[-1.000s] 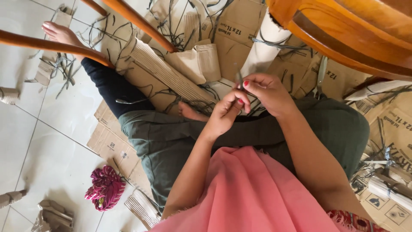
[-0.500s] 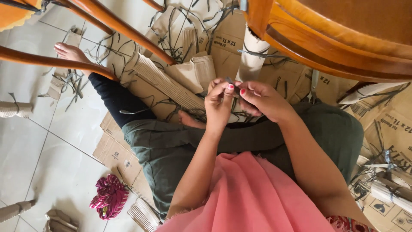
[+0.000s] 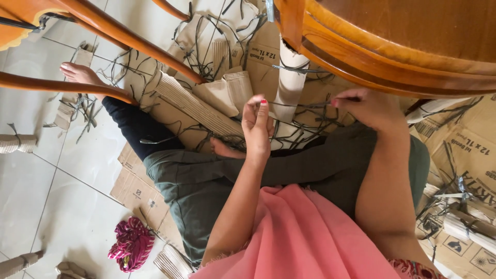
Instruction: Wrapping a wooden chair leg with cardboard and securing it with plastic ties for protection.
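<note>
I sit on the floor with legs folded. My left hand (image 3: 257, 126) is raised in front of me and pinches one end of a thin dark strip (image 3: 299, 104) between thumb and forefinger. Off to the right, just under the wooden seat edge, my right hand (image 3: 369, 108) pinches the other end. The strip runs taut and nearly level between the two hands. Below them lies a tangle of similar dark strips (image 3: 305, 126) on cardboard.
A wooden seat (image 3: 392, 41) overhangs the top right, and wooden chair legs (image 3: 129, 39) cross the top left. Corrugated cardboard rolls (image 3: 196, 103), flattened boxes (image 3: 137, 188) and tied paper bundles (image 3: 467, 227) lie around. A magenta yarn bundle (image 3: 129, 245) sits on the tiled floor.
The hands were close together at the strip. Now my right hand has pulled away to the right, drawing the strip out, while the left stays raised in place.
</note>
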